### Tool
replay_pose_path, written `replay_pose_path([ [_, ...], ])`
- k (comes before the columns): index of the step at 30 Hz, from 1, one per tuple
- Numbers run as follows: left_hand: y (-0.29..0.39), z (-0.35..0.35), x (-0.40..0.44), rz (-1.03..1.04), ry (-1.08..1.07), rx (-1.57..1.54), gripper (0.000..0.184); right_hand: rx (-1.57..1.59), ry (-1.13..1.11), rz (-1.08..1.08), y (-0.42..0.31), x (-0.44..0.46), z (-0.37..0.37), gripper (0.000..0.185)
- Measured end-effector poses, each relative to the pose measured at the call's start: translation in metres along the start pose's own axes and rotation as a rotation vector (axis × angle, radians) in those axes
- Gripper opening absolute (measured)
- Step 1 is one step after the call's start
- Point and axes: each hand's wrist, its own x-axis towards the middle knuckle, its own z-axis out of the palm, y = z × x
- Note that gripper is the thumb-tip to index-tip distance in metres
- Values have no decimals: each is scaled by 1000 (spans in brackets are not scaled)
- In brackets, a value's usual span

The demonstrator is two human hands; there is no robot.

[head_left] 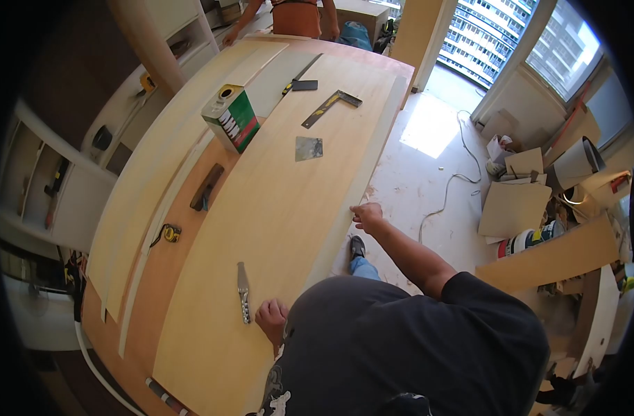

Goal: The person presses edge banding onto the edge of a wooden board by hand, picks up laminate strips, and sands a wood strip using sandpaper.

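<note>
My right hand (367, 216) is at the right edge of a pale wood panel (261, 208). Its fingers are bent together against the whitish strip (386, 132) along that edge; whatever is between them is too small to make out. My left hand (272, 319) rests on the panel close to my body, fingers slightly bent and holding nothing visible. Beside it lies a flat-bladed hand tool (243, 292) with a patterned metal handle. Farther up the panel are a thin metal scraper plate (309, 148), a square (331, 108) and a small dark block (304, 85).
A green tin (239, 123), a wooden hand plane (207, 187) and a yellow tape measure (170, 234) stand or lie left of the panel. Another person (295, 17) is at the far end. A cable (445, 187) crosses the floor; board offcuts (515, 208) lean at right.
</note>
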Motion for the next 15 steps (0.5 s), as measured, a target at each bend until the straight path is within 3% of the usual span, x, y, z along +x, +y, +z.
replay_pose_path([
  [9, 6, -2, 4, -29, 42, -2, 20, -246, 33, -22, -9, 0, -3, 24],
  [12, 6, 1, 1, -46, 40, -3, 20, -492, 65, -15, -24, -6, -1, 25],
  [15, 5, 0, 1, -44, 34, -8, 21, -481, 65, -39, -23, -1, 0, 27],
])
